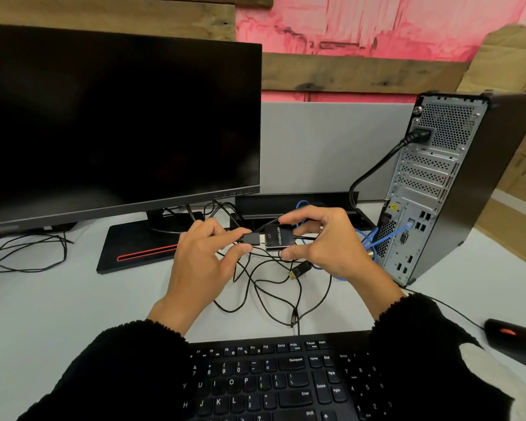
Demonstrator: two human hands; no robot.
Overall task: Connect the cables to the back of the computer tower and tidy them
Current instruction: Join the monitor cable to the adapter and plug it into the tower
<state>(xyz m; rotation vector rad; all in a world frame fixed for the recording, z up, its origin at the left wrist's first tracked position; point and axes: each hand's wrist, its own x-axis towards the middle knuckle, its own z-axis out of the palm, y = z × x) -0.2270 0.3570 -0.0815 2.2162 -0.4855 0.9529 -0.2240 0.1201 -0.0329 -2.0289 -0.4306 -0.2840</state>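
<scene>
keyboard (274,381) nearest me. my left hand (205,259) pinches a plug (250,239), my right hand (325,238) grips the adapter (275,236) square-on so they mate. cables (264,287) sprawl on the desk (73,299); tower (456,183) stands right, rear ports facing me.

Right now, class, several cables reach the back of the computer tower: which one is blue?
The network cable, plugged low into the computer tower. It alone is blue; the thick power cable plugged in higher up is black.
</scene>
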